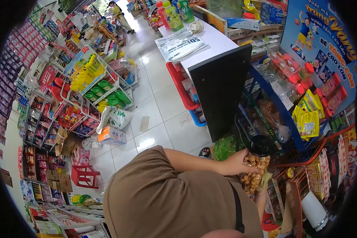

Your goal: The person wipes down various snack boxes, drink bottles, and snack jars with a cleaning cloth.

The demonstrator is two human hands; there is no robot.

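My left hand (pixel 238 162) is wrapped round the side of a clear bag of brown, lumpy snacks (pixel 254 174), its thumb and fingers pressing the plastic. The bag's pale, gathered plastic (pixel 265 180) shows at its right. Just below the bag is my right hand (pixel 261 197), touching or close to it; its fingers are mostly hidden. A round black object (pixel 260 145) sits directly above the bag, near my left fingertips.
A white counter (pixel 216 43) with a black end panel (pixel 222 89) stands ahead, carrying bottles and a plastic bag. Stocked shelves line the left. Blue and orange racks are at right. A red stool (pixel 84 176) stands lower left; a person (pixel 119 16) is far off.
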